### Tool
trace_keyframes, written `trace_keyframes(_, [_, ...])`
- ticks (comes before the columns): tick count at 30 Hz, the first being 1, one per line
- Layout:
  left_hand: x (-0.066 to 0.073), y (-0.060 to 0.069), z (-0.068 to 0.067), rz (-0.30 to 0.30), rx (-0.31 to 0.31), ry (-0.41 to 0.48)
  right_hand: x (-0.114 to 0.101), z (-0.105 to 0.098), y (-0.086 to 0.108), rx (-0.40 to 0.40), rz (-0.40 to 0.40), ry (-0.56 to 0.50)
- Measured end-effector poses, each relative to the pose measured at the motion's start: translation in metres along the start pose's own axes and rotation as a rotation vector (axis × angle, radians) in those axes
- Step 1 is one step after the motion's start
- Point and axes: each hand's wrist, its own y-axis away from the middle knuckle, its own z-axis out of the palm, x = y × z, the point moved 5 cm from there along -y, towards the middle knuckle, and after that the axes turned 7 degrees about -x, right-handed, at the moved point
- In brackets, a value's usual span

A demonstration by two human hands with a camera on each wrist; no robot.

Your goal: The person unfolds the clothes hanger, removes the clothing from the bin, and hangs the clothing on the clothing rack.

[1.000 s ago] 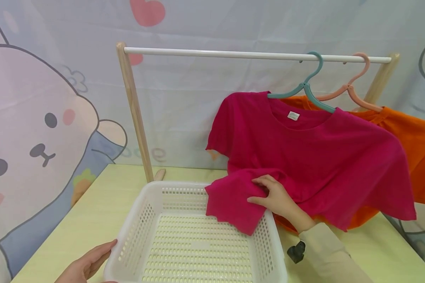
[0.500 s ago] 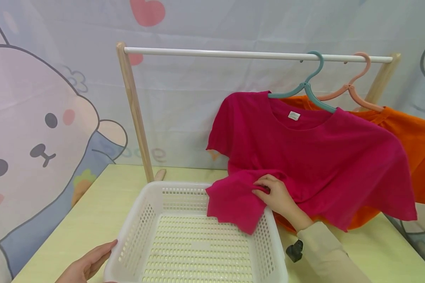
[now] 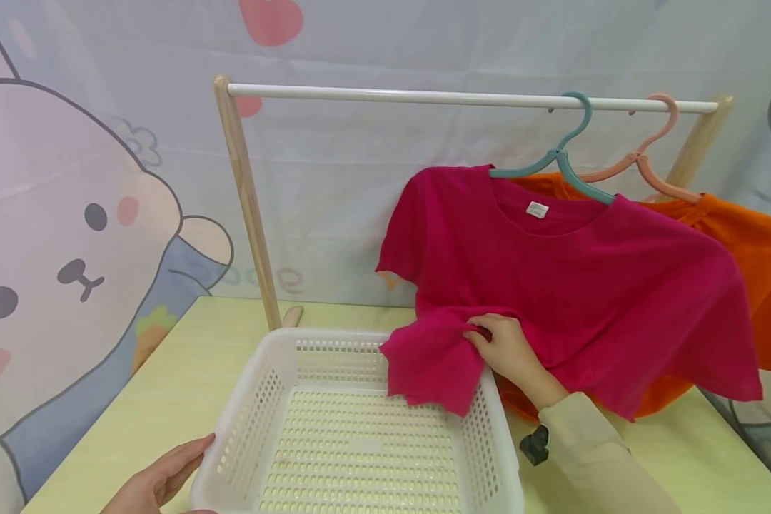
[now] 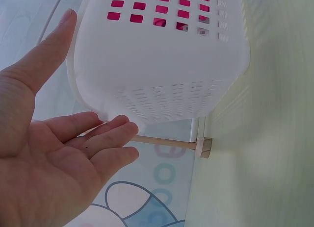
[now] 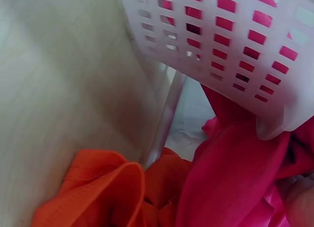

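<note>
A magenta T-shirt (image 3: 572, 285) hangs on a teal hanger (image 3: 575, 128). Its lower end drapes over the back right corner of a white plastic basket (image 3: 340, 334). My right hand (image 3: 506, 351) pinches that draped cloth between thumb and fingers, just above the basket rim. In the right wrist view the magenta cloth (image 5: 228, 173) bunches below the rim, and only a sliver of the hand shows at the edge. My left hand (image 4: 64, 153) has its fingers extended, with fingertips touching the basket's left side in the head view.
A white rod (image 3: 385, 94) on wooden posts (image 3: 247, 193) carries both hangers. An orange T-shirt (image 3: 761, 300) hangs behind on a peach hanger (image 3: 664, 128), partly hidden. The pale yellow table (image 3: 186, 371) lies below, with a printed cloth backdrop (image 3: 334, 214) behind.
My right hand's thumb and fingers have closed on the draped cloth. The cloth's lower end has shifted slightly up and right inside the basket. My left hand stays at the basket's side.
</note>
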Motion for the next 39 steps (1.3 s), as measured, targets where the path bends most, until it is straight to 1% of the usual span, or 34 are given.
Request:
trace_keyframes(3, [0.002,0.001,0.000,0.039,0.001,-0.015,-0.001,-0.004,-0.004,0.022,0.015,-0.002])
trace_keyframes(5, [0.003,0.001,0.001,0.074,-0.020,-0.011,0.000,-0.007,-0.007,0.042,0.032,-0.015])
trace_keyframes(6, [0.003,0.001,0.000,0.077,-0.021,-0.004,0.000,-0.008,-0.009,0.050,0.044,-0.023])
trace_keyframes(11, [0.002,0.000,0.001,0.046,-0.039,0.042,0.001,-0.020,-0.020,0.104,0.123,-0.063])
trace_keyframes(12, [0.002,0.000,0.000,0.042,-0.038,0.035,0.002,-0.023,-0.022,0.116,0.142,-0.068])
trace_keyframes(15, [0.002,0.000,0.000,0.041,-0.042,0.027,0.003,-0.031,-0.027,0.157,0.193,-0.083])
trace_keyframes(18, [0.002,0.000,-0.001,0.055,-0.047,0.028,0.006,-0.037,-0.032,0.199,0.243,-0.102])
trace_keyframes(22, [0.003,-0.001,-0.001,0.059,-0.046,0.042,0.010,-0.043,-0.037,0.252,0.314,-0.126])
trace_keyframes(25, [0.003,-0.001,-0.001,0.041,-0.048,0.053,0.012,-0.047,-0.040,0.293,0.355,-0.151])
trace_keyframes(30, [-0.001,-0.001,-0.002,0.024,-0.061,0.071,0.015,-0.049,-0.044,0.352,0.386,-0.184])
trace_keyframes(34, [-0.003,0.000,-0.003,0.036,-0.067,0.049,0.018,-0.046,-0.045,0.363,0.406,-0.189])
trace_keyframes(39, [-0.003,0.000,-0.004,0.067,-0.052,0.025,0.025,-0.040,-0.046,0.379,0.408,-0.191])
